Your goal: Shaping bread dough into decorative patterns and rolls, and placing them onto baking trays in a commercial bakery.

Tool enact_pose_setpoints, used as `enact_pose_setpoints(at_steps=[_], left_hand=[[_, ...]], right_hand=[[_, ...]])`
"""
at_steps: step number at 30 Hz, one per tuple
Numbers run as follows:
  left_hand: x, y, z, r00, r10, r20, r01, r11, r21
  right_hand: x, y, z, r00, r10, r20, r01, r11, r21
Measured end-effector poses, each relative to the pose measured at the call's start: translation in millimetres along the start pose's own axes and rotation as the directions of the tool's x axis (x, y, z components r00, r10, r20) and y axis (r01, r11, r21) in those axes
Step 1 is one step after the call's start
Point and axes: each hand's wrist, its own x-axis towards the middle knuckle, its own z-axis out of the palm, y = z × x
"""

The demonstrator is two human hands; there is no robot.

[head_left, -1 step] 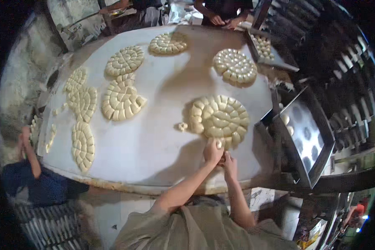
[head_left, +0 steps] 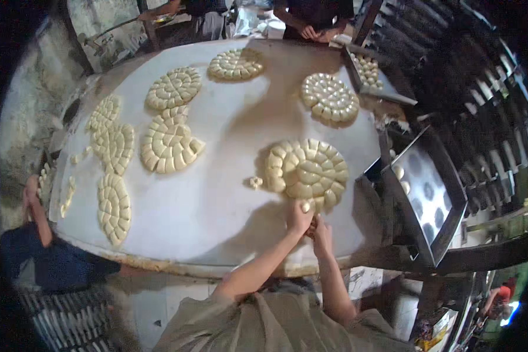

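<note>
Head view: left hand (head_left: 300,218) grips a dough ball (head_left: 305,207), right hand (head_left: 321,232) beside it, hold unclear.

A broad, pale table (head_left: 211,217) with a worn edge fills the middle of a dim workroom. A mottled, stained wall (head_left: 35,135) runs along the left; dark slatted racks (head_left: 481,94) crowd the right. Pale floor (head_left: 146,302) shows below. A bright patch of light (head_left: 513,311) glows at lower right.
</note>
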Motion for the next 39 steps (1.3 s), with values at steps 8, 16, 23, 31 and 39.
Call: enact_pose_setpoints(at_steps=[8,16,23,31,39], left_hand=[[-5.1,-13.0,-48.4,0.740,-0.290,0.607,0.634,0.604,-0.484],[-48.1,-40.5,-92.5,0.759,-0.142,0.636,0.290,0.948,-0.134],[-107.4,-24.6,-122.6,0.776,-0.326,0.540,0.340,0.937,0.077],[-164.3,16.0,-31.3,0.956,-0.283,0.078,0.292,0.901,-0.320],[-153.9,22.1,-54.0,0.754,-0.228,0.615,0.485,0.825,-0.289]], right_hand=[[38.3,1.4,1.9,0.991,0.100,-0.089,-0.097,0.994,0.042],[-10.9,31.7,13.8,0.985,-0.131,-0.109,0.102,0.966,-0.235],[-56.1,46.1,-29.3,0.874,0.276,0.401,-0.280,0.959,-0.049],[-38.0,33.9,-66.2,0.939,-0.080,0.333,0.136,0.980,-0.148],[-43.3,12.9,-59.7,0.985,-0.139,0.101,0.127,0.985,0.114]])
